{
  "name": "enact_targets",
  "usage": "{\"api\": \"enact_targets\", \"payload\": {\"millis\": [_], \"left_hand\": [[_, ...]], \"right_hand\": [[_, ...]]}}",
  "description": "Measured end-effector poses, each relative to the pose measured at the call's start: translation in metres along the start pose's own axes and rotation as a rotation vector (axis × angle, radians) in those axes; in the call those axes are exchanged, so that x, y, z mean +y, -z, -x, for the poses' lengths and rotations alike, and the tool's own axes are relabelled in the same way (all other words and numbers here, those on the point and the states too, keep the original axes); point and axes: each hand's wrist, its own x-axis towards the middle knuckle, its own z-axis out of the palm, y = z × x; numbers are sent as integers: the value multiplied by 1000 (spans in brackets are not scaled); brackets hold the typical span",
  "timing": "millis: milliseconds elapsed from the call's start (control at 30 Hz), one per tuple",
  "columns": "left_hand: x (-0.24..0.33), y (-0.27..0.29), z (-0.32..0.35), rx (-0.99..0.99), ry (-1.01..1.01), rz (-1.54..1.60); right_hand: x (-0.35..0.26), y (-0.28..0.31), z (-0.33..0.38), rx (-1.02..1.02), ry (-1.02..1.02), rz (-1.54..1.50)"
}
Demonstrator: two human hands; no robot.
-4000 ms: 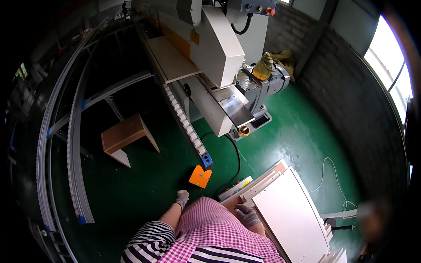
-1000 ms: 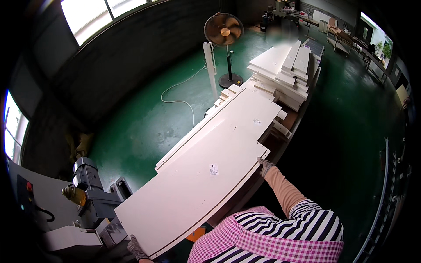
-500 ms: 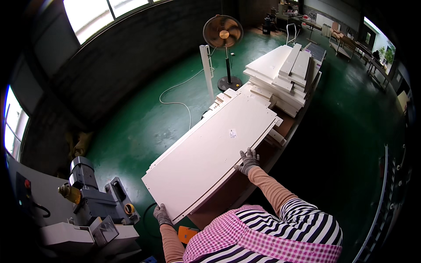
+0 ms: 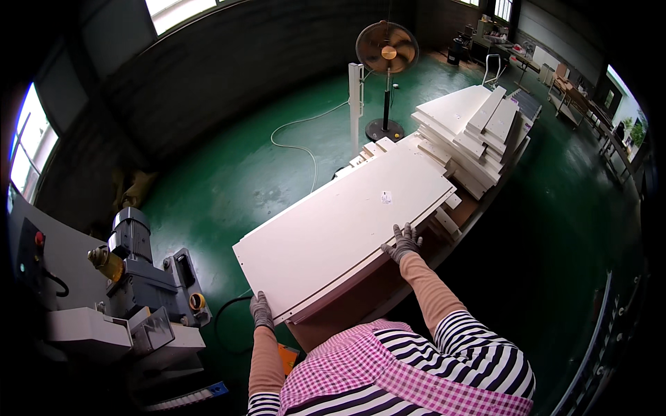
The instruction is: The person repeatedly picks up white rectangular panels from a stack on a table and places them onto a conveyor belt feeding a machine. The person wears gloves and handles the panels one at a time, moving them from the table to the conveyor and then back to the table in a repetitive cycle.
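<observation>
Now the white panel (image 4: 340, 232) sits farther onto the stack (image 4: 420, 148), hands (image 4: 404, 245) touching it: right spread, left's hold unclear.

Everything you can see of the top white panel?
Top white panel: long, flat, smooth, looks like coated wood board. White label toward its far end; small dark dots on its face. A dark line follows the edge nearest the person; groove or gap, can't tell. Lies face up, slanting away rightward, atop other boards. Left grip touches its near corner; right grip, fingers spread, its long edge.
</observation>
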Motion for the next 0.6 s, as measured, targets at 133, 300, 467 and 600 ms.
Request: {"api": "enact_targets", "payload": {"millis": [133, 300, 467, 600], "left_hand": [[-11, -3, 5, -119, 138, 86], [-40, -11, -10, -146, 277, 303], [-64, -9, -23, -277, 352, 435], [-75, 1, -10, -305, 276, 450]], "right_hand": [[-7, -3, 5, 0, -20, -30], [-24, -32, 19, 75, 17, -105], [-36, -25, 43, 29, 35, -139], [-39, -33, 55, 41, 48, -152]]}}
